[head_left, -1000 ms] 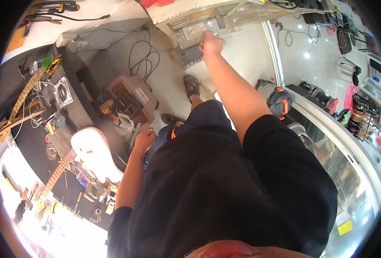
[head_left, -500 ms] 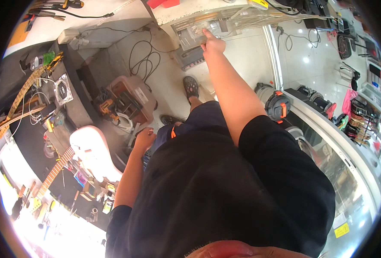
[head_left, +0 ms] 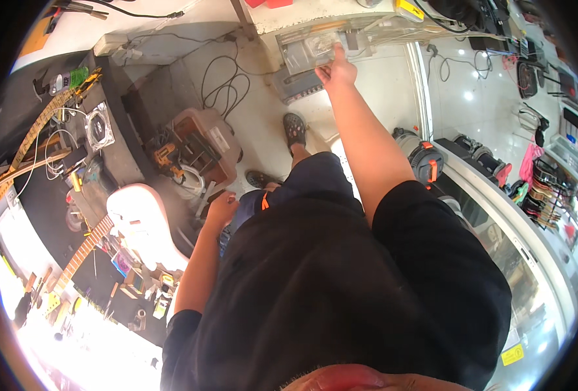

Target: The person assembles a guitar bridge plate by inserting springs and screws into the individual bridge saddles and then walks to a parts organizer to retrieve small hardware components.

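My right arm stretches out to the far side, where my right hand (head_left: 336,68) reaches a shelf of clear plastic boxes (head_left: 311,51). One finger points out over the boxes, the others are loosely bent, and I see nothing held. Whether the fingertip touches a box I cannot tell. A long grey case (head_left: 300,88) lies just below the boxes. My left hand (head_left: 223,208) hangs by my hip with loosely curled fingers and nothing visible in it. Nearest to it is an open brown bin (head_left: 218,140) with a yellow drill (head_left: 166,156) by its edge.
On the left, a pale electric guitar (head_left: 142,221) lies on a dark workbench (head_left: 44,228) among tools. A black cable (head_left: 227,91) loops over the floor. To my right stand a grey-and-orange vacuum cleaner (head_left: 426,161) and a glass display case (head_left: 497,241). A white-topped counter (head_left: 315,14) overhangs the boxes.
My right hand has shifted slightly right along the boxes, its finger still extended. The view has moved a little with my body. My left hand stays by my hip.
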{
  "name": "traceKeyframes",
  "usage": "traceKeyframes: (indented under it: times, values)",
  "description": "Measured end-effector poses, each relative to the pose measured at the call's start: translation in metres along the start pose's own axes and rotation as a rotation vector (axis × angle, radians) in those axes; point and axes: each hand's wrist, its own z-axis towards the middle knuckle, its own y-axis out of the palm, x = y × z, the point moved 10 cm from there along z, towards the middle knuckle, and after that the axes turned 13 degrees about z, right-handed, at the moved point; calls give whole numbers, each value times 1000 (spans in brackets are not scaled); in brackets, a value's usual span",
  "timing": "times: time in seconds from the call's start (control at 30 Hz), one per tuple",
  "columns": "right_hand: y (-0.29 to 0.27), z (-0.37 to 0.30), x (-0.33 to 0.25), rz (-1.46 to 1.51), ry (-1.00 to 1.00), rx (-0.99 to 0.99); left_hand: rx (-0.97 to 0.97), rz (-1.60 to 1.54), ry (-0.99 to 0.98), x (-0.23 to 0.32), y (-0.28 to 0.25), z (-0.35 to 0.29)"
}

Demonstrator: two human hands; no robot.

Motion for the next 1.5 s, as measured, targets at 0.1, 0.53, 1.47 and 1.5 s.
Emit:
traceKeyframes:
  times: [0.1, 0.53, 1.47, 1.5]
  values:
    - [2, -7, -13, -168, -94, 53, -18, -26, 0, -8, 9, 6]
    - [7, 3, -17, -490, -408, 26, 8, -63, 29, 15, -8, 6]
    - [-24, -90, -99, -1108, -1025, 114, 18, -29, -3, 18, -24, 11]
    - [7, -88, -102, -1186, -1213, -67, 33, -54, 35, 17, -22, 14]
